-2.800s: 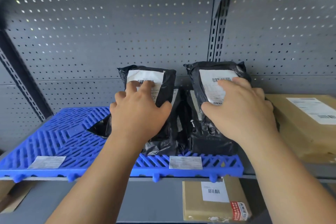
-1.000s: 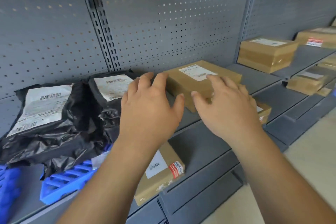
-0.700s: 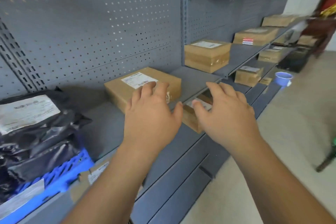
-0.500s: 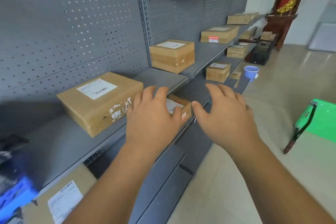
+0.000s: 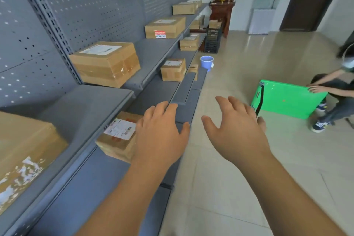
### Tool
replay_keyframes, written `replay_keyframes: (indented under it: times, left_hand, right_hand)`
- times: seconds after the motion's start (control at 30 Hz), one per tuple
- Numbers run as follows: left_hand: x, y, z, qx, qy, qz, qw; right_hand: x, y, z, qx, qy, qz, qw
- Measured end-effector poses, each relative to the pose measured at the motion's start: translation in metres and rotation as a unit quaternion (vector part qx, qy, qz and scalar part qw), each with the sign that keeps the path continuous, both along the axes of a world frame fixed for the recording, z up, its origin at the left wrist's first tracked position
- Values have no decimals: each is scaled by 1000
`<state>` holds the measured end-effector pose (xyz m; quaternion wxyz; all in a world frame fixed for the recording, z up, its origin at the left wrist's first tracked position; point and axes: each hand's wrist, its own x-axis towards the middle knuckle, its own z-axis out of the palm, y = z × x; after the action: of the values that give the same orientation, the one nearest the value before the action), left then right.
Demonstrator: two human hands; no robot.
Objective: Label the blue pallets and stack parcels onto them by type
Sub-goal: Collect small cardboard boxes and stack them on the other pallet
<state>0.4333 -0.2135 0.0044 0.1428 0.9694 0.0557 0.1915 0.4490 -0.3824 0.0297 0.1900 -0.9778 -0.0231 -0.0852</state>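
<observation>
Cardboard boxes (image 5: pixel 107 63) are sitting frame-left on shelves (image 5: pixel 86 105); left hand (image 5: pixel 161 136) and right hand (image 5: pixel 237 130) are hovering spread, empty, probably seeking next pick.

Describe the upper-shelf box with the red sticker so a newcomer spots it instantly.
Follow the grey pegboard shelving along its upper shelf. Just beyond the tall taped box sits a flatter cardboard box. Unlike its shelf neighbours, it has a red-and-white sticker on its front face.

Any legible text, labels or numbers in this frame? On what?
None legible.
White label on large carton: blurred.
Red-and-white sticker on far carton: too small.
Barcode label on lower-shelf carton: blurred.
Top label on small carton: blurred.
</observation>
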Motion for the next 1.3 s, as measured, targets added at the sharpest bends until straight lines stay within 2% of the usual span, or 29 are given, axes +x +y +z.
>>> replay_keyframes:
  times: [0.33,0.67,1.07,1.3]
  left_hand:
    - [142,13,-15,8,31,-96,995]
    - [270,-42,-29,5,69,-158,985]
    - [455,-145,-19,0,62,-124,990]
    - [567,-165,-13,-8,52,-110,993]
  right_hand:
    - [101,4,-19,-20,38,-106,993]
    - [205,-51,-43,-21,69,-145,987]
    - [412,-154,-32,-43,50,-91,994]
    - [530,-176,-27,-35,37,-70,996]
